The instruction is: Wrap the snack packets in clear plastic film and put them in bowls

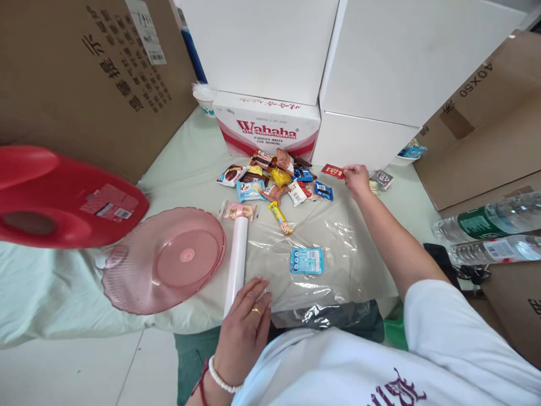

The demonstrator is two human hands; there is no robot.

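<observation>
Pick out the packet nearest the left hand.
The light-blue packet lying alone on the clear film; all other packets are farther from the left hand, most of them heaped by the Wahaha box.

The right arm (399, 239) reaches forward and inward, the forearm bare and slanting across toward the middle. At its end the right hand (357, 179) points left, its fingers and thumb drawn into a pinch. The left hand (247, 330) sits low and close to the torso, back upward, fingers extended forward near one another. The left wrist (220, 366) shows near the lower edge; the left elbow is out of view.
</observation>
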